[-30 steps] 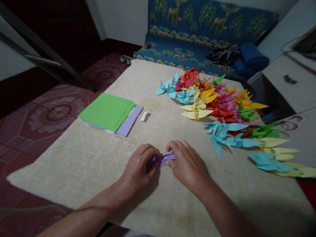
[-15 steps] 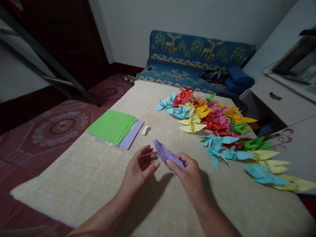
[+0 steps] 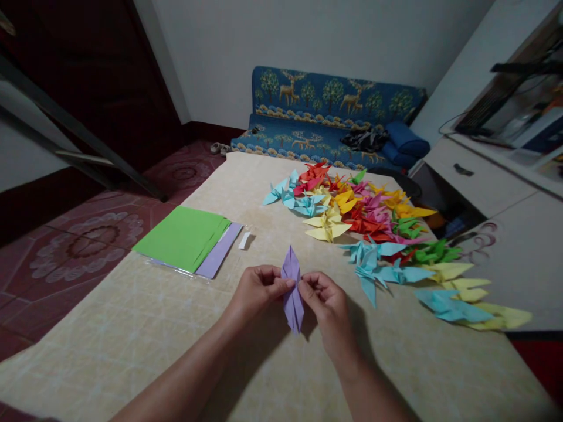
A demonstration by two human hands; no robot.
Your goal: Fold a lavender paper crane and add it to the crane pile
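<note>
A purple folded origami paper (image 3: 291, 310), long and diamond-shaped with a crease down its middle, is held above the table with one point away from me. My left hand (image 3: 263, 288) pinches its left edge, the thumb lying on the front near the middle. On the opposite edge, my right hand (image 3: 324, 293) grips it between thumb and fingers. The fingertips behind the paper are hidden. To the right lie several folded paper cranes (image 3: 373, 258) in light blue, yellow, red, pink, orange and green.
Green paper sheets (image 3: 182, 237) and purple sheets (image 3: 220, 252) lie stacked on clear plastic at the left. Beside them is a small white paper strip (image 3: 245, 240). Behind the cloth-covered table (image 3: 132, 328) stands a blue patterned sofa (image 3: 299, 132); a white cabinet (image 3: 505, 246) is at the right.
The purple paper has turned from slanted to nearly upright and shows its front. My left hand, open before, has closed on its left edge. The view has shifted slightly right.
</note>
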